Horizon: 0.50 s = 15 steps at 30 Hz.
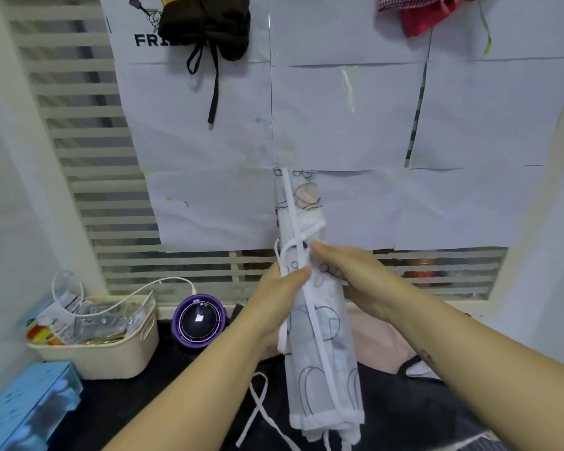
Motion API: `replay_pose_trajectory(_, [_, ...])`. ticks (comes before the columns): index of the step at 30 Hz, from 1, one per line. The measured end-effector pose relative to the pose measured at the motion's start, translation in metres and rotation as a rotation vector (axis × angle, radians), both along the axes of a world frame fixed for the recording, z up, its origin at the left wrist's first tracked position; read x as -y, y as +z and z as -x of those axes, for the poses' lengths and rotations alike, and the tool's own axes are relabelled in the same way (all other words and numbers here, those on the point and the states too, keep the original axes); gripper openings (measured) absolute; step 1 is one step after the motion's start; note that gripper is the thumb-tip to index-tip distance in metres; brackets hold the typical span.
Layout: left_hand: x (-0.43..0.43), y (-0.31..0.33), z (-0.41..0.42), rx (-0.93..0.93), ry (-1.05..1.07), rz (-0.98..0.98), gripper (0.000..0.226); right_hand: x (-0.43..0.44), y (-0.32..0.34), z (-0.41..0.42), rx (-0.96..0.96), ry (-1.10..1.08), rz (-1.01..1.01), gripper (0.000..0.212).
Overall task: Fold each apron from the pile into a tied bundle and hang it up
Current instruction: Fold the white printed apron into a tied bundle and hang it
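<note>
against the papered wall (355, 118), the rolled apron (323, 369) is gripped by the left hand (280, 291) and right hand (352, 271), fingers (298, 275) curled round it, likely so its strap (290, 206) can be tied.

Apron (339, 369): thin white cloth, matt, slightly sheer, printed in dark outline. Ties (313, 323): flat white woven tape.
Hung bundle (205, 24): black cloth, matt, soft.
Wall sheets (345, 125): white paper, matt, creased, joined with glossy clear tape (348, 89).
Basket (111, 356): cream plastic, smooth, low sheen.
Round device (198, 320): purple plastic rim, glossy dark dome.
Box (26, 405): blue, glossy face.
</note>
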<state>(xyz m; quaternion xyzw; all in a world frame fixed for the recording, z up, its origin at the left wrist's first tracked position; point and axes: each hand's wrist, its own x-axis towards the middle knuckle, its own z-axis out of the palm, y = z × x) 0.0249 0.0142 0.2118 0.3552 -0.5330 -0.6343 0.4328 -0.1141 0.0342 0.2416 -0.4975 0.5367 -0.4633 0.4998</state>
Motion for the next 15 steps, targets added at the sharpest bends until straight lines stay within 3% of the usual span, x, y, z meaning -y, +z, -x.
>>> replay_pose_trajectory(6, [0.014,0.005,-0.003,-0.256,0.085,-0.197,0.024,-0.021,-0.020,0.000,-0.130,0.100,-0.025,0.021])
replay_pose_trajectory(9, [0.021,0.008,-0.008,-0.298,0.011,-0.281,0.037,-0.021,-0.017,0.005,-0.175,0.114,-0.026,0.012])
replay_pose_trajectory(12, [0.031,0.014,-0.021,-0.233,-0.075,-0.293,0.039,-0.023,-0.005,0.014,-0.197,0.150,-0.040,0.009])
replay_pose_trajectory(15, [0.043,0.019,-0.037,0.012,-0.021,-0.164,0.026,-0.023,0.000,0.022,-0.202,0.152,-0.048,0.009])
